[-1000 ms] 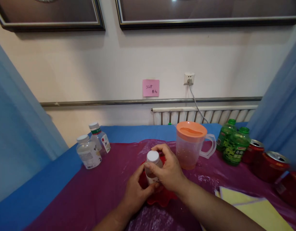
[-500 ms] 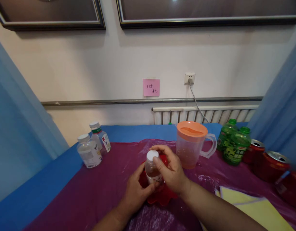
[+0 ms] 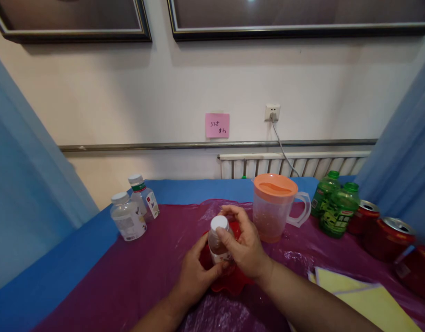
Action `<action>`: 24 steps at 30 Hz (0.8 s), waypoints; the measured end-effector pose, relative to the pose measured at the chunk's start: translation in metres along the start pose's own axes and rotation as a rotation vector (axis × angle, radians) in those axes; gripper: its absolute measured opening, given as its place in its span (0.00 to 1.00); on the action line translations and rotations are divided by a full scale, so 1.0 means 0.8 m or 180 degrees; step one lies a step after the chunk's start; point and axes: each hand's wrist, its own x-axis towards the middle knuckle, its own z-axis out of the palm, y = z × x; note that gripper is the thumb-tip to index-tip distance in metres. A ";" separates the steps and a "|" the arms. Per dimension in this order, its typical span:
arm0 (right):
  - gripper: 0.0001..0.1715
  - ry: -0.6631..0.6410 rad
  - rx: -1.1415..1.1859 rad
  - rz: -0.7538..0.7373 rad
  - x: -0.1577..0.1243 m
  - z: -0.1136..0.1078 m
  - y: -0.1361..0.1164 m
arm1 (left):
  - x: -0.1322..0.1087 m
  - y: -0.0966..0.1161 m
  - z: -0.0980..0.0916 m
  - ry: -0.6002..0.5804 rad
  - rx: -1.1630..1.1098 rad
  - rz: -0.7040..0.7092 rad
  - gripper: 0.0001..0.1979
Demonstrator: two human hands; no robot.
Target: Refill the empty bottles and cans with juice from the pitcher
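Well left of the fingers stand two white-capped bottles (image 3: 129, 223). The left hand (image 3: 196, 272) has its fingers wrapped round the lower body of a small clear bottle (image 3: 215, 243), roughly upright over a red dish (image 3: 231, 286). The bottle is probably light, with thin walls that could dent or slip if wet; the lower body seems a sound hold. The right hand (image 3: 249, 251) is half-curled, thumb at the cap (image 3: 219, 222); whether its other fingers grip, I cannot tell.
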 end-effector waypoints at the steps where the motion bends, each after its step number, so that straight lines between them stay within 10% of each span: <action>1: 0.28 0.0062 -0.0084 -0.0025 -0.001 0.000 0.000 | 0.000 -0.001 0.000 -0.0007 0.0021 0.0004 0.34; 7: 0.27 -0.0270 0.0132 -0.0240 -0.003 -0.003 -0.004 | 0.000 0.002 -0.001 0.0087 0.0209 0.0022 0.34; 14: 0.14 0.0614 -0.0039 -0.0355 -0.002 0.002 0.001 | 0.000 0.000 -0.004 0.0061 0.0218 0.0058 0.36; 24: 0.15 0.0634 -0.0152 -0.0381 -0.006 0.002 0.005 | -0.001 0.001 -0.002 0.0008 0.0234 0.0019 0.36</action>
